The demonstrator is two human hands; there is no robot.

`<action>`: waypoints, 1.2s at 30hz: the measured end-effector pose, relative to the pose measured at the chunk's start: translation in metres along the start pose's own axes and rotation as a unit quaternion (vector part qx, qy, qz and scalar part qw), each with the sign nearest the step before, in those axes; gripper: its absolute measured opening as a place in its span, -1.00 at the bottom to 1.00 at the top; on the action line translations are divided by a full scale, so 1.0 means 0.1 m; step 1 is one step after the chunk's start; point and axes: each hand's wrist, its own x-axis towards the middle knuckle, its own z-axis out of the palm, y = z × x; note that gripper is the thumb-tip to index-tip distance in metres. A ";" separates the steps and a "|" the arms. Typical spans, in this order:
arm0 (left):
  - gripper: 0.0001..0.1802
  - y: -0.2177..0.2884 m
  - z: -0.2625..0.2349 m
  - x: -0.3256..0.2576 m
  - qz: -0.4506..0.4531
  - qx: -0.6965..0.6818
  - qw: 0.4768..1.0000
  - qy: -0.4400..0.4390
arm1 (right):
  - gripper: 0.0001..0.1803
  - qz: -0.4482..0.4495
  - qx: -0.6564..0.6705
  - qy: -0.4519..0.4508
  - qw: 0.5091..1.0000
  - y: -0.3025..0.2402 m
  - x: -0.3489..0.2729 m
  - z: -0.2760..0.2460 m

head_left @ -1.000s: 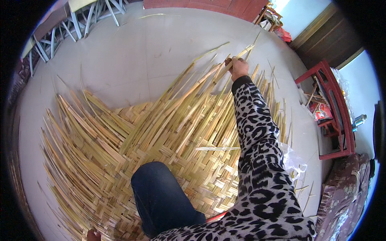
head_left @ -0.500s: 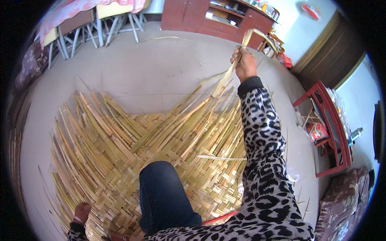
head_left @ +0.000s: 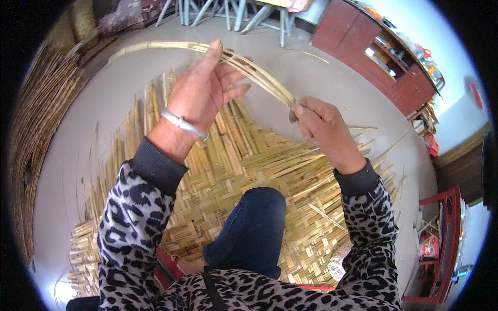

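A thin bundle of pale split-reed strips is raised in both hands over a partly woven mat. My right hand pinches its right end between thumb and fingers. Around its middle, my left hand has the thumb laid over the strips, while the other fingers spread loosely underneath. Beyond the left thumb the bundle curves out to the left and ends above the floor. The mat shows a tight weave near my knee, with long unwoven strips fanning out at its far edges.
A tall pile of brown stalks lies along the left. A red cabinet stands at the far right and a red side table at the near right. Metal-legged stools stand at the back, and one stray strip lies on the floor.
My right hand has come back closer from its far reach with the strips. My left hand has risen from the mat's near-left edge to the bundle. The view has turned left.
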 end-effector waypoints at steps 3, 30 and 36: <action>-0.57 0.11 -0.16 -0.08 0.018 -0.021 0.999 0.025 | -0.71 -0.039 -0.136 0.003 0.990 0.12 0.03 0.17; -0.72 -0.91 -0.25 -0.66 0.007 -0.223 0.953 0.204 | -0.79 -0.030 -0.317 -0.033 0.947 0.99 0.27 -0.01; -0.72 -0.80 -0.14 -0.79 0.009 -0.203 0.963 0.175 | -0.76 -0.135 -0.360 0.036 0.922 1.09 0.22 0.05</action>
